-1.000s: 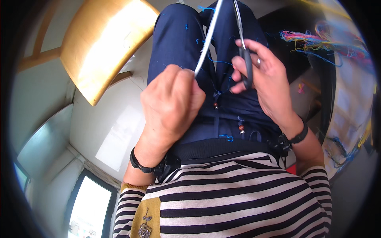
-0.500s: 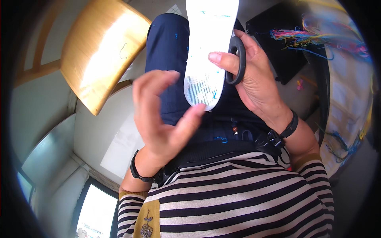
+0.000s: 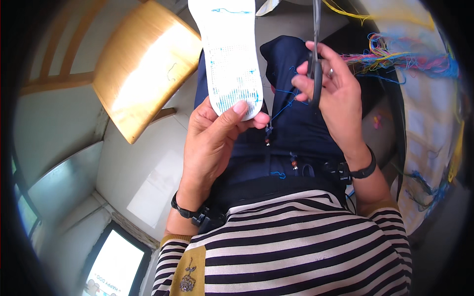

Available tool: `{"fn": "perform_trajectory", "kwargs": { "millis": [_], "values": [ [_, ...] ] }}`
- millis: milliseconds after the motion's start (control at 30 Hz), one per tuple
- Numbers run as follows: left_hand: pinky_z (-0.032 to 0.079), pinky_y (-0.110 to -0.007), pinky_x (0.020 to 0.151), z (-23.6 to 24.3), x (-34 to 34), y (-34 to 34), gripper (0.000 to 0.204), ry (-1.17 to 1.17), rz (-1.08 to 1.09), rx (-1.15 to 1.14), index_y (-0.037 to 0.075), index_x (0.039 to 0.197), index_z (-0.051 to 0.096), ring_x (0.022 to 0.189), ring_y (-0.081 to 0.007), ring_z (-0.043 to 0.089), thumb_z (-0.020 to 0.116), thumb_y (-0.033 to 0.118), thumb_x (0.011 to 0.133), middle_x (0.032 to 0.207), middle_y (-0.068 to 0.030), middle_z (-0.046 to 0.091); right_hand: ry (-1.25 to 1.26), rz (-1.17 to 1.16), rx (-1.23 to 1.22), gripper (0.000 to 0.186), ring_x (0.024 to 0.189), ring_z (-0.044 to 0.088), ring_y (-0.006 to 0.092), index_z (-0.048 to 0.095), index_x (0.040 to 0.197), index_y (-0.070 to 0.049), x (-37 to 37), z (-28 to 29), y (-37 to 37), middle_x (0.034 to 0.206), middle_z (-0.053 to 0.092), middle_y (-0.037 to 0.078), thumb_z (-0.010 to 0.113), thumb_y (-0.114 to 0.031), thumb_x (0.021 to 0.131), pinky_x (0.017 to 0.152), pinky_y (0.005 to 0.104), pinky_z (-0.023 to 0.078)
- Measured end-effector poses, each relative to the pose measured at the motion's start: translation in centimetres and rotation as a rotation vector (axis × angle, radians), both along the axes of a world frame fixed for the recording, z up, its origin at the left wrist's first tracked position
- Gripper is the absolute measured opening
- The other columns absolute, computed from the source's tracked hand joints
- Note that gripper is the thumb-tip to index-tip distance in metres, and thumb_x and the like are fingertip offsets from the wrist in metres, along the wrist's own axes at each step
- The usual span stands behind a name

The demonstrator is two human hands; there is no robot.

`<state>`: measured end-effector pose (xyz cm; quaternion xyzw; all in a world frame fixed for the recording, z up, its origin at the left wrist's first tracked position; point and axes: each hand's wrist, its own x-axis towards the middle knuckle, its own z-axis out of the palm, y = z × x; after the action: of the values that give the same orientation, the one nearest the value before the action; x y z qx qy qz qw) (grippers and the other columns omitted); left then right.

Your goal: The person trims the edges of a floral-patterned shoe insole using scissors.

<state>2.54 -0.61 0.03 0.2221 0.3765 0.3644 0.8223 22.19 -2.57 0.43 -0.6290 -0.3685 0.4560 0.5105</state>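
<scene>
A white insole (image 3: pixel 227 49) with rows of blue stitches is upright in my left hand (image 3: pixel 210 138), which grips its rounded lower end, thumb on the stitched face and fingers behind. My right hand (image 3: pixel 338 96) holds scissors (image 3: pixel 315 69) by their black handles, blades pointing upward beside the insole without touching it. Whether the blades are apart is unclear. Below both hands, loose blue threads (image 3: pixel 279 175) lie on my dark trousers (image 3: pixel 254 158), along with small beaded ties (image 3: pixel 294 163).
A wooden chair (image 3: pixel 138 64) stands at the upper left. At the right, tangled multicoloured threads (image 3: pixel 400 61) and yellow strands (image 3: pixel 358 15) hang over a pale fabric-covered surface (image 3: pixel 414 138). A small pink item (image 3: pixel 377 121) lies lower down. A bright framed panel (image 3: pixel 118 256) is at the bottom left.
The insole has turned from edge-on to face-up and shifted left. My left hand, open half a second ago, grips it now; my right thumb has left it, and the scissors point up beside it.
</scene>
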Motion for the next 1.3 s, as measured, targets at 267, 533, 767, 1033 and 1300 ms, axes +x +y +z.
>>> {"fn": "perform_trajectory", "kwargs": {
  "millis": [267,533,767,1033,1300],
  "values": [
    [0.053,-0.032,0.075,0.7,0.2,0.4,0.027,0.014,0.094,0.188,-0.004,0.113,0.054,0.081,-0.0194,0.066,0.059,0.009,0.090,0.098,-0.0128,0.066,-1.049,0.300,0.376,0.066,0.082,0.054,0.0289,0.061,0.119,-0.006,3.3,1.5,-6.1,0.097,0.053,0.016,0.069,0.010,0.056,0.062,0.0324,0.045],
    [0.052,-0.028,0.074,1.7,-0.1,-0.4,0.026,0.028,0.102,0.236,-0.005,0.111,0.056,0.079,-0.0174,0.066,0.060,0.008,0.089,0.098,-0.0127,0.066,-1.163,0.313,0.379,0.066,0.081,0.054,0.0292,0.062,0.119,-0.006,3.2,4.0,-8.0,0.096,0.053,0.016,0.069,0.009,0.054,0.064,0.0345,0.046],
    [0.051,-0.027,0.073,2.5,-0.3,-0.9,0.027,-0.021,0.074,0.207,-0.005,0.112,0.055,0.075,-0.0157,0.064,0.060,0.006,0.088,0.098,-0.0121,0.066,-1.184,0.111,0.218,0.059,0.086,0.055,0.0301,0.062,0.117,-0.006,4.4,4.5,-6.9,0.097,0.054,0.016,0.067,0.009,0.061,0.074,0.0371,0.046],
    [0.050,-0.027,0.073,2.1,-0.1,-0.6,0.027,-0.011,0.096,0.245,-0.005,0.113,0.056,0.076,-0.0153,0.064,0.060,0.007,0.088,0.098,-0.0119,0.066,-1.151,0.302,0.305,0.063,0.083,0.055,0.0300,0.062,0.119,-0.006,3.6,5.3,-7.6,0.096,0.054,0.016,0.067,0.010,0.058,0.073,0.0353,0.047],
    [0.050,-0.026,0.075,1.8,-0.7,-0.5,0.028,0.049,0.085,0.297,-0.005,0.112,0.057,0.077,-0.0145,0.065,0.061,0.008,0.088,0.099,-0.0122,0.066,-1.236,0.347,0.331,0.062,0.079,0.055,0.0280,0.064,0.115,-0.004,3.7,6.8,-7.6,0.097,0.054,0.016,0.068,0.010,0.055,0.061,0.0327,0.047]
  ]
}}
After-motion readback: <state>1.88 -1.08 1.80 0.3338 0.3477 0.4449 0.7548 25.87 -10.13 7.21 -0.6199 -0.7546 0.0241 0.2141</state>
